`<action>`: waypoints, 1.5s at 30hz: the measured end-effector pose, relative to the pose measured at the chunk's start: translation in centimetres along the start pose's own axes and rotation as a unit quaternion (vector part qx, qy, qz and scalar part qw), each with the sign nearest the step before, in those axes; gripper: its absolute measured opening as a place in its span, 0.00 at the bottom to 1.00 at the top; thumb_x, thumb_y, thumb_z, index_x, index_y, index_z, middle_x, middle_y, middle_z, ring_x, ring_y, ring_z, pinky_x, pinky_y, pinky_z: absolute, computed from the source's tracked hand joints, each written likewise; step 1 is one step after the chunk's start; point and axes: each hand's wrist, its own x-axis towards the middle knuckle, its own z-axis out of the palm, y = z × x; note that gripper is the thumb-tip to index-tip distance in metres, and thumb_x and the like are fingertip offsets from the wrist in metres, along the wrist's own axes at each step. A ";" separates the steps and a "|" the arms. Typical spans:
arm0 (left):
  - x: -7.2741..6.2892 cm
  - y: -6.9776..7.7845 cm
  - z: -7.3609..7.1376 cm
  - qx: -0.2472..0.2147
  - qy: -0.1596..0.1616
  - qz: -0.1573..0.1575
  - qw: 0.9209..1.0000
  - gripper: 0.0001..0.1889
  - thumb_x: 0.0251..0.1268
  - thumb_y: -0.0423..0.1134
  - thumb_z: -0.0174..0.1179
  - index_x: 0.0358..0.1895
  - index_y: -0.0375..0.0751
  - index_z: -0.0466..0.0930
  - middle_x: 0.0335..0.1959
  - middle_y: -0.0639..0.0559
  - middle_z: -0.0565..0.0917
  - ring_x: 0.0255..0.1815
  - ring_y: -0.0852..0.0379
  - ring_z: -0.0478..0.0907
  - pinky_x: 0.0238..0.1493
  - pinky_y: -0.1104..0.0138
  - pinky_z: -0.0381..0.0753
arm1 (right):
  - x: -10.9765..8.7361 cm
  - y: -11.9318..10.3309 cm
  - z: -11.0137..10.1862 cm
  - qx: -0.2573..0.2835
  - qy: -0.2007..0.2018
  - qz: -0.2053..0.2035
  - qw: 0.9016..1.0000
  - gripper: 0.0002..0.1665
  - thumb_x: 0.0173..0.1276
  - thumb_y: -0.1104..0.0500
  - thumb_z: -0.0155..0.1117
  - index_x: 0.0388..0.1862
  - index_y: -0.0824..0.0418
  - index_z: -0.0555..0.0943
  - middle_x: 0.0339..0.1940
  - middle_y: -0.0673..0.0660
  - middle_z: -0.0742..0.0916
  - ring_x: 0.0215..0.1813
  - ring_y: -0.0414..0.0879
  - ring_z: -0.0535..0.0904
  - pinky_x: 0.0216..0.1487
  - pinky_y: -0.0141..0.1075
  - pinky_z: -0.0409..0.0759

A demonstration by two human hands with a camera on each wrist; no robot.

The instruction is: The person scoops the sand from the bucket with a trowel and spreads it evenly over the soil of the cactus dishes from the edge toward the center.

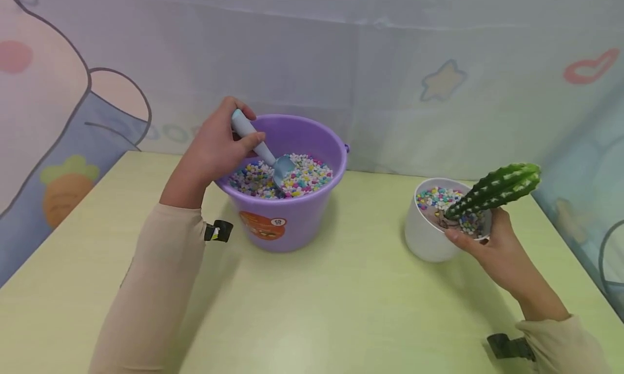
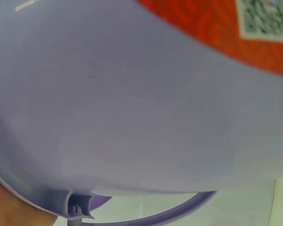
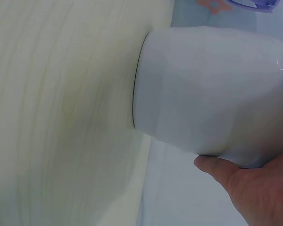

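My left hand (image 1: 214, 143) grips the pale blue handle of a small scoop (image 1: 260, 149), tilted down into a purple bucket (image 1: 292, 217). The scoop's blade touches the multicoloured pebbles (image 1: 312, 179) inside. The left wrist view is mostly filled by the bucket's outer wall (image 2: 132, 108). At the right, my right hand (image 1: 504, 257) holds a white pot (image 1: 426, 241) by its near right side, thumb at the rim. A green cactus (image 1: 502, 187) leans rightward out of the pot, with similar pebbles (image 1: 441, 196) around part of its base. The pot's wall (image 3: 207, 89) shows in the right wrist view.
Both containers stand on a light yellow-green table (image 1: 312, 298). Behind it hangs a printed cloth (image 1: 390, 65) with a star and cartoon shapes, close to the back of the bucket. The bucket's handle (image 2: 179, 212) appears in the left wrist view.
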 end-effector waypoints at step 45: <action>-0.2 -0.1 0.3 0.025 0.028 0.037 0.999 0.14 0.70 0.35 0.58 0.50 0.37 0.62 0.42 0.37 0.76 0.37 0.47 0.82 0.41 0.60 0.80 | -0.2 -0.1 -0.2 -0.006 -0.013 0.019 1.000 0.39 0.68 0.68 0.65 0.73 0.62 0.57 0.62 0.56 0.71 0.60 0.42 0.70 0.51 0.22 0.73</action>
